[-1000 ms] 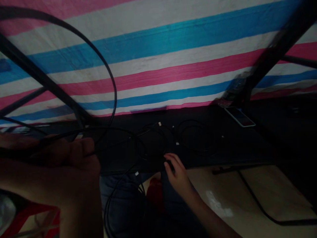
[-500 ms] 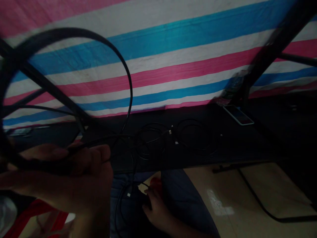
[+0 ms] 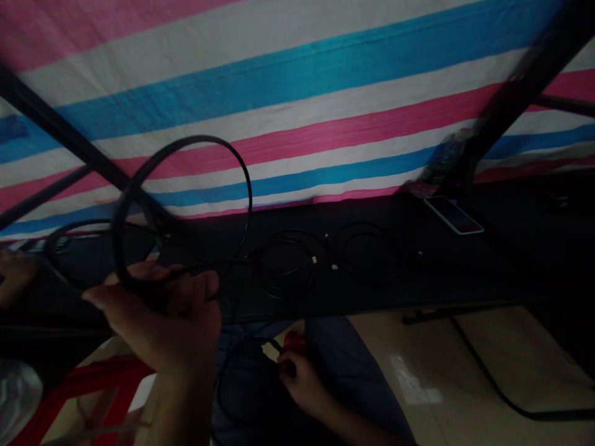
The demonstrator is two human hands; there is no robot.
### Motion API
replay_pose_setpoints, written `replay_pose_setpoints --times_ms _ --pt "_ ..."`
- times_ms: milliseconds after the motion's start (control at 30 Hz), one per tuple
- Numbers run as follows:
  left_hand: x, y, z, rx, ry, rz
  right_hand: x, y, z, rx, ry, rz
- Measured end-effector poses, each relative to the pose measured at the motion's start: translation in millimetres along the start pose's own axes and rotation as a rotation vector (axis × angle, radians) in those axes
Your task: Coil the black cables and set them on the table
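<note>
My left hand (image 3: 162, 316) is raised in front of me, fingers closed round a black cable (image 3: 186, 145) that stands up from it in a round loop. More of the cable trails down toward my lap. My right hand (image 3: 302, 378) is low over my lap, below the edge of the dark table (image 3: 465, 272). Its fingers are pinched on a thin stretch of the same black cable. It is dim, so fine detail is lost. Two coiled black cables (image 3: 288, 266) with pale plugs lie on the table beyond my hands.
A phone (image 3: 453, 215) lies at the table's back right by a dark slanted pole (image 3: 511, 87). A pink, blue and white striped sheet (image 3: 297, 93) hangs behind. A red stool (image 3: 93, 384) stands lower left. Another cable (image 3: 488, 384) runs over the pale floor. A blurred hand (image 3: 12, 279) shows at the left edge.
My left hand has moved right and away from the camera with the cable, whose loop is now smaller. My right hand left the table edge and dropped to my lap onto the cable.
</note>
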State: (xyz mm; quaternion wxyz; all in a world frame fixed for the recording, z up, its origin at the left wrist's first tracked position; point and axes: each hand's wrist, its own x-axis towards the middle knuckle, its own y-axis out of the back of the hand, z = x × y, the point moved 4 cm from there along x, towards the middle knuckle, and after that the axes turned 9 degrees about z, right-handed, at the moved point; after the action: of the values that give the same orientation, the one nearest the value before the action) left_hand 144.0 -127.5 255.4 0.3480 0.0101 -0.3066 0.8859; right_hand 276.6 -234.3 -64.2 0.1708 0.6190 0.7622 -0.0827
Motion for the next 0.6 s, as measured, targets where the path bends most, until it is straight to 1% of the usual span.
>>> replay_pose_setpoints --times_ms 33,100,167,233,367,433,467,500,533,600 --pt "-2 0.4 -2 -0.001 0.003 -0.008 -1 3 -8 0.046 0.047 0.063" --pt "-7 4.7 -6 -0.015 0.017 -0.004 -8 8 -30 0.159 0.151 0.148" --pt "-11 11.4 -8 -0.034 0.017 0.006 -15 12 -50 0.265 0.195 0.155" --pt "-15 17.3 -9 -0.033 0.015 -0.022 -20 15 -66 0.388 0.165 0.137" --pt "-28 27.9 -12 -0.001 0.005 -0.165 -21 24 -91 0.616 0.026 0.189" --pt "-41 40.7 -18 0.034 -0.012 -0.162 -20 27 -111 0.78 -0.006 0.158" --pt "-50 49.4 -21 0.07 -0.016 -0.141 -20 27 -122 0.883 -0.02 0.102" --pt "-60 58.8 -27 0.125 0.003 -0.133 -20 25 -133 0.968 -0.05 0.01" --pt "-71 68.7 -32 0.193 0.029 -0.127 -20 24 -143 1.036 -0.082 -0.049" --pt "-94 87.1 -41 0.344 0.085 -0.17 -18 24 -157 1.078 -0.144 -0.082"
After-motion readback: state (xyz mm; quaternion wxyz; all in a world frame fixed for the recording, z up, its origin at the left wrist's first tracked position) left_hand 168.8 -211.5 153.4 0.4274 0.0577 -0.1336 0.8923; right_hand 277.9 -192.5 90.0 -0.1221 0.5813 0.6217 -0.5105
